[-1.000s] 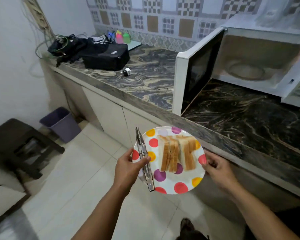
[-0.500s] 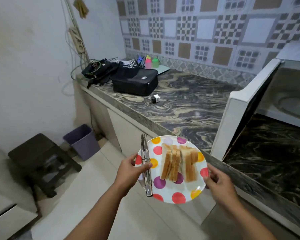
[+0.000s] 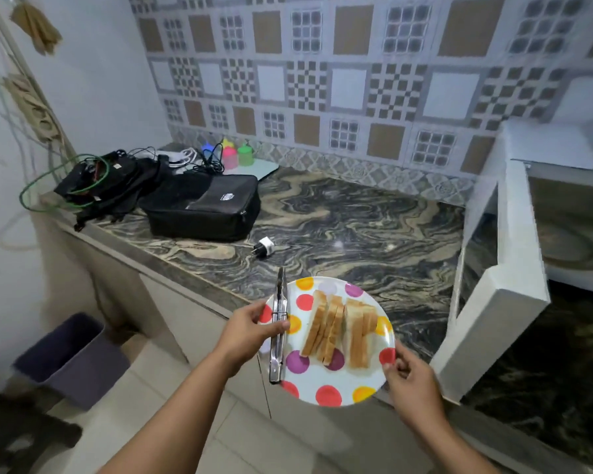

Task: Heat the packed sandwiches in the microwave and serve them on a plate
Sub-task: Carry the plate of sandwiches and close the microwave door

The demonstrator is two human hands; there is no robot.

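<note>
Both my hands carry a white plate with coloured dots point(image 3: 326, 393) just in front of the counter edge. Two sandwiches point(image 3: 341, 328), cut into halves and standing on edge, lie on its middle. My left hand point(image 3: 250, 331) pinches the plate's left rim together with metal tongs point(image 3: 278, 331) that rest along that rim. My right hand point(image 3: 413, 383) holds the right rim. The white microwave point(image 3: 575, 234) stands at the right with its door point(image 3: 490, 285) swung wide open and its cavity showing.
The marbled counter point(image 3: 356, 230) stretches ahead. A black case point(image 3: 202, 210), a black bag with cables point(image 3: 107, 183), a white charger plug point(image 3: 264, 247) and small coloured bottles point(image 3: 231, 153) lie at its far left. A purple bin point(image 3: 71, 357) stands on the floor.
The view has swung left and away from the microwave. The plate with sandwiches, still in both hands, has come up nearer the counter's open middle.
</note>
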